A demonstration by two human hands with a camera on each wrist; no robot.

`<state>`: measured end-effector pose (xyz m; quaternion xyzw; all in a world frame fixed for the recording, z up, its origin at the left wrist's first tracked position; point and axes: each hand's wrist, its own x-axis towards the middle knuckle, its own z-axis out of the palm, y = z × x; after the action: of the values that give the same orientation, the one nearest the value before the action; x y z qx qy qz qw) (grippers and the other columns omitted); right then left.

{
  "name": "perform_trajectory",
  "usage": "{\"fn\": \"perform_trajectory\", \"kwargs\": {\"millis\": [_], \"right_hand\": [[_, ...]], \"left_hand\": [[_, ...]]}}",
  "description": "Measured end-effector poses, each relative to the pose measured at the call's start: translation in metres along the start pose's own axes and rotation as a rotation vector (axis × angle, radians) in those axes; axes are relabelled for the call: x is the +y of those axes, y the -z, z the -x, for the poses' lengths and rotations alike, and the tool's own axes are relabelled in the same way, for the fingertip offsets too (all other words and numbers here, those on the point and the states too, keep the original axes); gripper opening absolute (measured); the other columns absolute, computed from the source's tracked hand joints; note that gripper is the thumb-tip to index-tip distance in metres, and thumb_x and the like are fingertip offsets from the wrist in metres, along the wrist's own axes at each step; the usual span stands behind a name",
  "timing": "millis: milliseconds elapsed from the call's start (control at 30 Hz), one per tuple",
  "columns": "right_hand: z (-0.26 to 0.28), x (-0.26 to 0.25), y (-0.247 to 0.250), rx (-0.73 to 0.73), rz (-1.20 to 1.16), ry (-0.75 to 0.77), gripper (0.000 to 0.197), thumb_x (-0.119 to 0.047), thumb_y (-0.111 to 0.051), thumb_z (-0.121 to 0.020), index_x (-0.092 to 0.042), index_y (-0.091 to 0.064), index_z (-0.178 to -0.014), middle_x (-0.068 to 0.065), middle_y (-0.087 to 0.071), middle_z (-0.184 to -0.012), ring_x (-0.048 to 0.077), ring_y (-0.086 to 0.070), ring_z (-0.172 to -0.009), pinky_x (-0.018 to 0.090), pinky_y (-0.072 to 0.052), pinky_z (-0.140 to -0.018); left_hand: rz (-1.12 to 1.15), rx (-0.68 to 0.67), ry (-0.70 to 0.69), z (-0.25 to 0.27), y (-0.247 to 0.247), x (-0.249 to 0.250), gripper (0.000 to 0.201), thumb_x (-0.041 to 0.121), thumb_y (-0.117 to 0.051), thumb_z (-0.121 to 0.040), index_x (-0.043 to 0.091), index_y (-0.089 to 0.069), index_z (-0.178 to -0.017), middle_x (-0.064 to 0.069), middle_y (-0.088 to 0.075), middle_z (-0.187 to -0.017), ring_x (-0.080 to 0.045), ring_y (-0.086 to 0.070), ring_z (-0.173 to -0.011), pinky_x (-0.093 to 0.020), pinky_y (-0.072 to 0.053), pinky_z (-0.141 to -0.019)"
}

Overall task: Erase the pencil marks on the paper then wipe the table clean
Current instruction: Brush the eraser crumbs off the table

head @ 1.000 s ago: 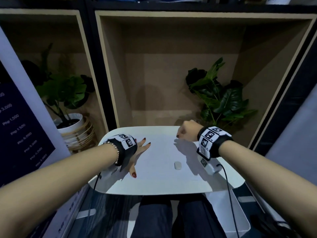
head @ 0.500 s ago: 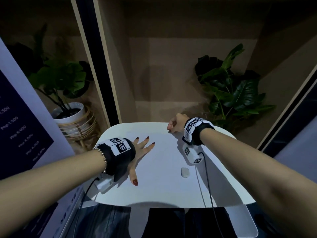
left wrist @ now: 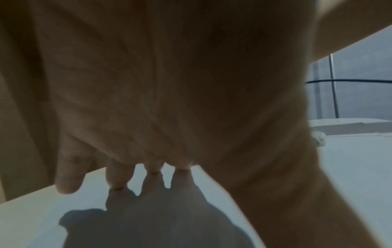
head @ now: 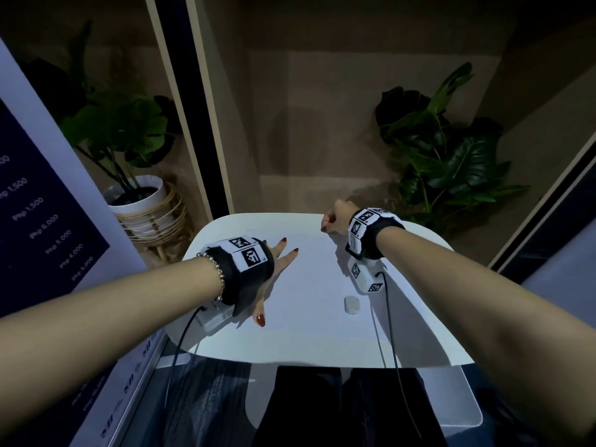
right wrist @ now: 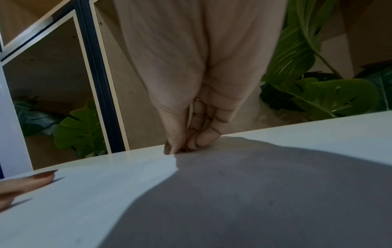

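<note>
A green plant point(head: 119, 130) in a white pot point(head: 142, 201) is seen at the left, and the pot is held in a woven stand point(head: 161, 227). A second leafy plant point(head: 451, 156) is seen at the right. A dark price board point(head: 38, 221) is placed at the far left.

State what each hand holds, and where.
Left hand holds nothing; it lies flat on the paper. Right hand pinches at its far edge; anything held is hidden.

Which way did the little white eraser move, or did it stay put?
No. The eraser lies at the same spot on the paper, just as near the table front edge.
</note>
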<state>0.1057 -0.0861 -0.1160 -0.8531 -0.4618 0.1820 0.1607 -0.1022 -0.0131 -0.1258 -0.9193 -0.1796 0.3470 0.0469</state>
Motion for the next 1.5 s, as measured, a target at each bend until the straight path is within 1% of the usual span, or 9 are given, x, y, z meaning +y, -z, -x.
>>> {"fn": "perform_trajectory", "kwargs": {"millis": [133,267,400,567,667,833,1133,1400,1500], "right_hand": [[0.01,0.004,0.008,0.042,-0.036,-0.022,0.017,-0.013,-0.066,-0.093,0.003,-0.072,-0.094,0.01,-0.074,-0.097,0.027,-0.068,-0.094,0.036,-0.055,-0.089],[0.027,0.023,0.03,0.14,-0.1,-0.027,0.021,0.001,-0.056,-0.093,-0.005,-0.064,-0.075,0.006,-0.067,-0.07,0.021,-0.064,-0.07,0.018,-0.048,-0.06],[0.051,0.058,0.055,0.207,-0.13,-0.026,0.018,-0.006,-0.074,-0.083,-0.014,-0.064,-0.07,-0.001,-0.068,-0.069,0.018,-0.066,-0.074,0.031,-0.054,-0.081],[0.09,0.103,0.079,0.276,-0.068,-0.143,0.014,-0.004,-0.077,-0.08,-0.012,-0.068,-0.074,0.007,-0.071,-0.075,0.022,-0.071,-0.076,0.031,-0.057,-0.074],[0.12,0.14,0.092,0.366,-0.03,-0.306,0.016,0.001,-0.076,-0.076,-0.012,-0.067,-0.075,0.005,-0.067,-0.077,0.024,-0.064,-0.079,0.029,-0.049,-0.072],[0.171,0.19,0.096,0.362,-0.039,-0.507,0.013,-0.003,-0.081,-0.072,-0.009,-0.071,-0.076,0.007,-0.067,-0.074,0.027,-0.064,-0.076,0.032,-0.052,-0.067],[0.212,0.226,0.051,0.213,-0.033,-0.571,0.026,-0.024,-0.077,-0.085,-0.007,-0.074,-0.066,0.012,-0.071,-0.067,0.022,-0.059,-0.06,0.031,-0.054,-0.064],[0.216,0.216,0.041,0.166,0.033,-0.602,0.022,-0.026,-0.079,-0.08,-0.005,-0.077,-0.074,0.011,-0.071,-0.071,0.029,-0.066,-0.07,0.032,-0.054,-0.066],[0.205,0.225,0.041,0.203,0.043,-0.638,0.028,-0.025,-0.068,-0.091,0.002,-0.074,-0.095,0.019,-0.072,-0.092,0.035,-0.069,-0.088,0.038,-0.058,-0.081]], "left_hand": [[-0.005,-0.008,0.009,0.002,0.003,0.001,0.156,0.061,-0.089,-0.052,0.033,0.032,-0.146,-0.005,0.037,-0.155,-0.042,0.01,-0.148,-0.066,-0.007,-0.114],[0.005,-0.019,-0.014,0.008,0.006,0.0,0.15,0.058,-0.087,-0.058,0.031,0.029,-0.149,-0.005,0.034,-0.157,-0.042,0.012,-0.147,-0.066,-0.006,-0.115],[-0.036,0.01,-0.018,0.012,0.007,0.005,0.148,0.059,-0.087,-0.059,0.03,0.027,-0.15,-0.007,0.032,-0.157,-0.045,0.007,-0.147,-0.066,-0.009,-0.115],[-0.056,0.0,-0.028,0.017,0.012,0.005,0.148,0.062,-0.084,-0.06,0.026,0.027,-0.15,-0.01,0.033,-0.156,-0.043,0.003,-0.148,-0.06,-0.009,-0.116],[-0.086,-0.042,-0.04,0.024,0.024,0.006,0.167,0.093,-0.066,-0.03,0.022,0.023,-0.152,-0.012,0.028,-0.158,-0.037,0.0,-0.15,-0.051,-0.011,-0.117],[0.026,-0.016,0.038,0.027,0.037,0.01,0.107,0.054,-0.064,-0.088,0.019,0.011,-0.156,-0.009,0.014,-0.163,-0.029,-0.004,-0.151,-0.037,-0.015,-0.117],[0.054,-0.013,0.125,0.025,0.057,0.038,0.09,0.06,-0.048,-0.095,0.014,-0.002,-0.158,-0.009,-0.02,-0.162,-0.026,-0.024,-0.147,-0.032,-0.024,-0.114],[0.129,0.046,0.154,0.031,0.059,0.051,0.074,0.046,-0.048,-0.1,0.006,-0.019,-0.155,-0.013,-0.026,-0.159,-0.026,-0.029,-0.145,-0.03,-0.025,-0.112],[0.161,0.075,0.139,0.038,0.061,0.052,0.073,0.048,-0.042,-0.102,0.005,-0.016,-0.155,-0.012,-0.023,-0.16,-0.025,-0.027,-0.145,-0.027,-0.024,-0.11]]}}
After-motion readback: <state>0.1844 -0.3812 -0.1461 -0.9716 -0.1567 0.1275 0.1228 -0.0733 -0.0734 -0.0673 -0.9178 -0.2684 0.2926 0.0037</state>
